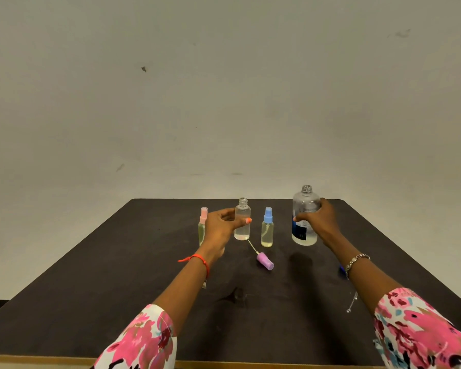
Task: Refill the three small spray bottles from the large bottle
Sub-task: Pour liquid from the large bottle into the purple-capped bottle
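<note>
Sleeves (144,339): floral.
Left hand (220,229): wraps small open bottle (242,227); light.
Right hand (320,222): wraps large bottle (305,206) mid-body; probably slippery, uncapped.

My left hand (218,230) and wrist hide most of the pink-capped spray bottle (203,217). Its fingers curl out of sight behind the uncapped small bottle (242,227). My right hand (317,222) covers part of the dark label on the large bottle (305,206), and the print is too small to read. A blue thing (341,269) is mostly hidden behind my right wrist. I cannot tell what the small silvery thing (352,302) is. The bottom edge cuts off my flowered sleeves (144,339).
</note>
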The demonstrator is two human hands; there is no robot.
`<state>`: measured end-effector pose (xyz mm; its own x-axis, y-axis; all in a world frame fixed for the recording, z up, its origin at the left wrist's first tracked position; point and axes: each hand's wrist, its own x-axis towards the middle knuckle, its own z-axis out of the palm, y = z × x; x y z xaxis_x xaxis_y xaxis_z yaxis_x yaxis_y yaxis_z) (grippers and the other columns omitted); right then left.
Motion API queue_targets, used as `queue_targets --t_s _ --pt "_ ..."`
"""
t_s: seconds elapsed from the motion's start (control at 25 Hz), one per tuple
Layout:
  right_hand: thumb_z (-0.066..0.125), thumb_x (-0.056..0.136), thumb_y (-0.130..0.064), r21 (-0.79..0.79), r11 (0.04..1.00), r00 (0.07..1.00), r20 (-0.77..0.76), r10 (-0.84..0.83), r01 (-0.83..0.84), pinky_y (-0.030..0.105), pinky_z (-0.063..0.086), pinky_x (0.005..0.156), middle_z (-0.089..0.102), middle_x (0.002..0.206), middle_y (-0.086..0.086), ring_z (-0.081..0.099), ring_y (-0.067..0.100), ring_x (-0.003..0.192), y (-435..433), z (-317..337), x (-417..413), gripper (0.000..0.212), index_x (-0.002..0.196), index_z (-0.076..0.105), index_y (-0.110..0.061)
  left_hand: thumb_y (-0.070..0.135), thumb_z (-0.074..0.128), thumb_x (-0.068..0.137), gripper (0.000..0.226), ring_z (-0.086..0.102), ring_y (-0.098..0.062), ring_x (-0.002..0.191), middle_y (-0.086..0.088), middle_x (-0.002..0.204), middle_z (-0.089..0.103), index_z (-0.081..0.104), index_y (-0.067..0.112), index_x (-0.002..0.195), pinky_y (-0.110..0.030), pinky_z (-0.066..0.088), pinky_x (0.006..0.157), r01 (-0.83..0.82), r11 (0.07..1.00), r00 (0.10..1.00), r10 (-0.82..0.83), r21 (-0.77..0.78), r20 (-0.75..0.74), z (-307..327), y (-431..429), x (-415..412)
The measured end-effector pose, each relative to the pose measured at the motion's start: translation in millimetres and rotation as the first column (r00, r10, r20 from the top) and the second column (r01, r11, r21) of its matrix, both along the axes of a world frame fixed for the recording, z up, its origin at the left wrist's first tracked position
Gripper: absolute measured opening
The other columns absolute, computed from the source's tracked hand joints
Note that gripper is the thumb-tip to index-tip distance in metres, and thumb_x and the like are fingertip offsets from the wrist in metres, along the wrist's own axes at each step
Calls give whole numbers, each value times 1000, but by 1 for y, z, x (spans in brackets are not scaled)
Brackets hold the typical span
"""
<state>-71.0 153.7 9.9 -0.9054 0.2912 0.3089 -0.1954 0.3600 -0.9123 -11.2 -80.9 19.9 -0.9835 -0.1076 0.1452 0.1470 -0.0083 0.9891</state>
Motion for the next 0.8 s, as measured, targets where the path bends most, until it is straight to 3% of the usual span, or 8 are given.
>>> queue_targets --t_s 0.24,0.4,0.52,0.6,0.68,0.76,0.8 --pt "82 58 -5 88 996 998 61 -23 18 32 44 79 56 120 17 54 31 107 8 -15 -4 70 118 48 -1 6 75 71 45 59 -22 109 -11 117 65 61 6 114 -40 46 101 -21 1000 999 21 -1 24 -3 1 -1" --pt "82 59 -5 96 995 996 79 -44 36 31 42 79 54 122 19 52 31 108 8 -24 -4 71 119 46 0 4 75 71 43 59 -20 104 -11 115 65 61 6 111 -40 47 100 -16 1000 1000 16 14 23 -1 2 1" --pt "83 60 -7 108 994 994 105 -36 25 33 43 84 50 126 19 50 32 112 10 -25 -4 75 122 41 0 3 74 71 42 59 -20 103 -10 112 65 61 5 111 -39 47 100 -11 1000 1000 11 22 16 -1 1 3" --pt "86 58 -14 68 998 995 95 -6 -1 39 42 95 44 134 18 45 33 120 8 -21 -4 88 128 33 -3 3 74 72 43 59 -19 102 -12 114 64 61 3 112 -37 47 99 -11 1000 1000 11 22 15 -1 1 4" --pt "86 58 -25 85 991 994 -42 -101 105 47 36 105 35 139 16 36 31 128 1 -12 0 97 133 28 -8 4 75 71 45 59 -22 107 -13 117 64 61 4 113 -37 46 100 -20 1000 1000 19 14 19 0 0 3" --pt "83 64 -26 197 945 935 -296 -195 260 47 36 102 39 131 16 38 30 122 -8 -5 5 79 126 37 -8 4 75 71 46 59 -22 110 -12 118 64 60 4 114 -36 47 99 -27 1000 999 27 7 23 1 0 2" --pt "80 68 -23 268 921 900 -406 -159 283 44 38 97 44 123 16 43 29 115 -13 -3 8 64 119 44 -7 5 75 71 46 58 -21 109 -12 117 64 60 4 115 -35 47 98 -30 1000 999 30 3 22 2 1 2"
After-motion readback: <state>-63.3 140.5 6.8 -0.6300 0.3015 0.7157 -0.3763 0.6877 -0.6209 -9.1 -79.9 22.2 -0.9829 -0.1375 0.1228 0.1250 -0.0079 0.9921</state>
